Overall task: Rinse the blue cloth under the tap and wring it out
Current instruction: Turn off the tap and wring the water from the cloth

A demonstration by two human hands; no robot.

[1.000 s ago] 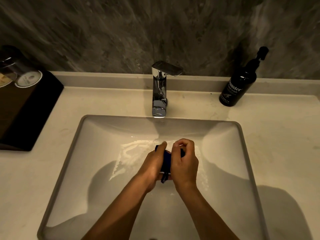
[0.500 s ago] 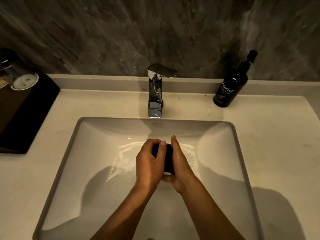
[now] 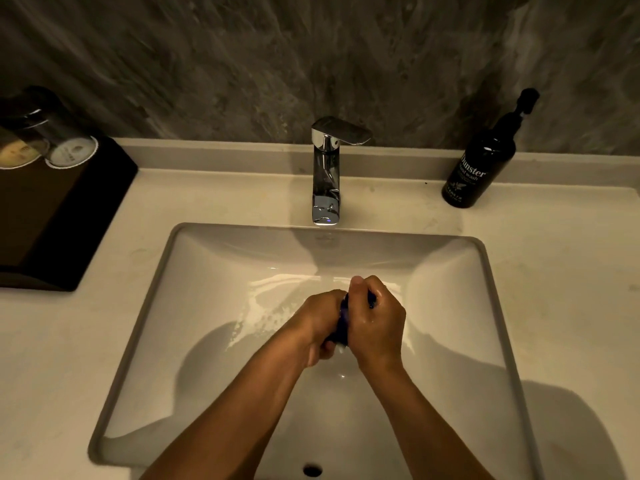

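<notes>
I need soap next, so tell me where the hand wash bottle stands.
In the head view, the hand wash bottle stands on the counter at the back right, right of the tap, against the wall.

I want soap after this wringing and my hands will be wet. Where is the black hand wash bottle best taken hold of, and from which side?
Probably grip the hand wash bottle round its wide straight body, coming from the front, sink-facing side. It stands against the wall ledge on the counter, so the back is closed off. The narrow neck and pump head give wet fingers less to hold.
</notes>
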